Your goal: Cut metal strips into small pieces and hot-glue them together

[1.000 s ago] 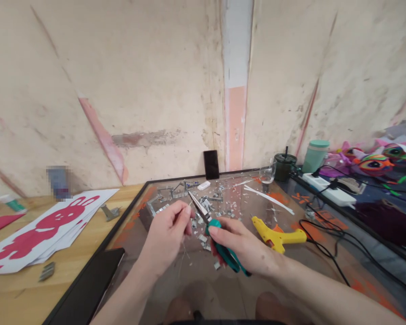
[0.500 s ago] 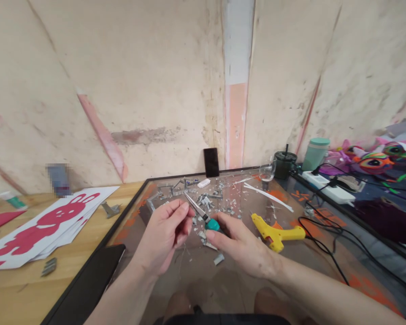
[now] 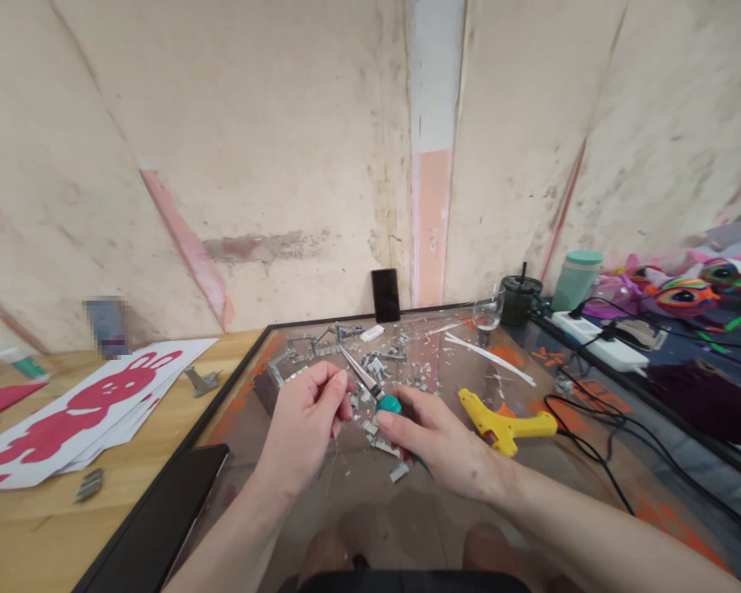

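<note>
Well, the right hand (image 3: 438, 445) gripped the pliers (image 3: 389, 403) beside the left hand (image 3: 305, 424), which was pinched closed, whether around anything being unclear.

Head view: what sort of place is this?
Probably a craft or hobby workspace, though the room's wider use can't be told. A yellow glue gun lies on the table, small grey pieces are scattered beyond the hands, and the right hand holds pliers with teal handles.

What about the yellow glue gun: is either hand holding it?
No, the glue gun lies on the tabletop while the right hand grips green-handled pliers and the left hand is near their tips.
</note>
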Tool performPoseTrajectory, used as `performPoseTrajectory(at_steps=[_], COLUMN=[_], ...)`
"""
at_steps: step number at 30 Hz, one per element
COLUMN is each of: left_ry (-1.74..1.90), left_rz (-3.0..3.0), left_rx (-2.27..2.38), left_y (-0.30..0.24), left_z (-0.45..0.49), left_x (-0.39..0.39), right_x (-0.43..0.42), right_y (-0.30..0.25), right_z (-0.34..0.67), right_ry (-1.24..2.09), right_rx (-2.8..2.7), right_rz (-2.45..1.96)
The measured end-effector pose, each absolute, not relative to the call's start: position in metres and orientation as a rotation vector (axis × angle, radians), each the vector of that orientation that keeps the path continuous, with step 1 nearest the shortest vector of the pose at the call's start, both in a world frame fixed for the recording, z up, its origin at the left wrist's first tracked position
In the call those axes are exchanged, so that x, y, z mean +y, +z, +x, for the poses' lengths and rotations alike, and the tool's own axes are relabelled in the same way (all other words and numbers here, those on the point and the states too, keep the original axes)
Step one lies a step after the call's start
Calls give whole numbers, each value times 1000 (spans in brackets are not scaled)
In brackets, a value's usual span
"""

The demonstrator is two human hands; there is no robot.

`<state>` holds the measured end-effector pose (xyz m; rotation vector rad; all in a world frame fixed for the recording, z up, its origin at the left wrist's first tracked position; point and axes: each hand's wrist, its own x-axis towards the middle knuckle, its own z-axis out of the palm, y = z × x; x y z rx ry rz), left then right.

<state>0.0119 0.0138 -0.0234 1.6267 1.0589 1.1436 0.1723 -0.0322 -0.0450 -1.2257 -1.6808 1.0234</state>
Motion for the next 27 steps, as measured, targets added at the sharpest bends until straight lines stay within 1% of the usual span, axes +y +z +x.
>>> performPoseTrajectory(at_steps=[5,7,11,15,19,24,27], left_ry=[1100,1093,1109,1315,1547,1682,1753], left_rz=[1425,1373,1381,1614,1814,1964,1908], left_rx=[1014,990,960,1054,1109,1019,1014], left_y=[-19,-17,-18,-25,-34,-38,-33], left_z=[15,16,17,14,13,12,11], left_x=[11,10,10,14,19,22,22], right_x=[-32,-31,-30,-32,-33,-32,-32], right_y=[-50,-53,-53,-45,-45,-48,-48], right_z=[169,168,166,166,168,168,167], right_ry=[1004,1091,1372,1677,1906,1993,1995], right_rx=[-1652,-1590,-1382,-1107,-1012,-1001,-1050], right_rz=[-1207,-1157,-1045,-949,-763,-714,-736])
